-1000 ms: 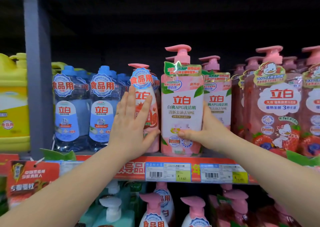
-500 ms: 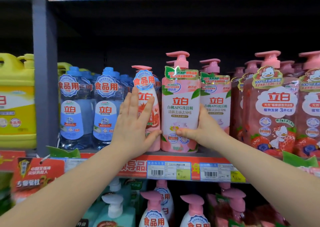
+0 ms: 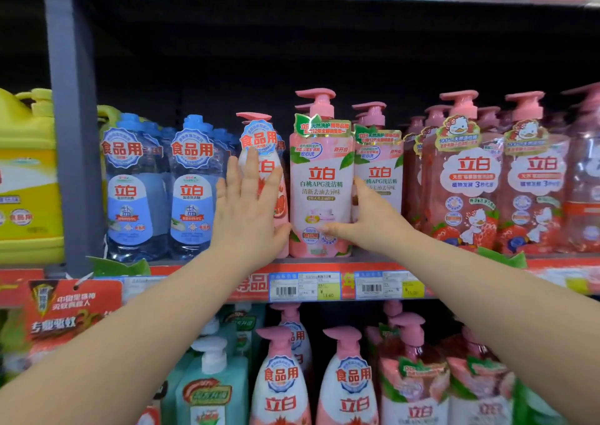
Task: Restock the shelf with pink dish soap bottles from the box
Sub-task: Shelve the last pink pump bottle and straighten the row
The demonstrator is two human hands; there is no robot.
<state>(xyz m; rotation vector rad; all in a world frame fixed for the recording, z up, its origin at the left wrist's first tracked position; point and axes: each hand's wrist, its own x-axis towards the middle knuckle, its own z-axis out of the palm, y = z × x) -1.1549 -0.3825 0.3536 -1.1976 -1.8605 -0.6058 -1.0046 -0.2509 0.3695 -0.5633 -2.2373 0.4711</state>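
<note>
Pink dish soap bottle (image 3: 321, 191) stands upright at the front edge of the shelf (image 3: 552, 259). Its long axis is vertical, pump on top, label facing me. I note the right hand (image 3: 367, 223) gripping its lower right side, thumb across the front, fingers curled round behind (tips hidden). The bottle sits to the left of that hand. The left hand (image 3: 246, 210) lies flat with straight fingers, pressing the grapefruit-print bottle (image 3: 281, 197) just beside it. Its thumb touches the pink bottle's lower left edge.
</note>
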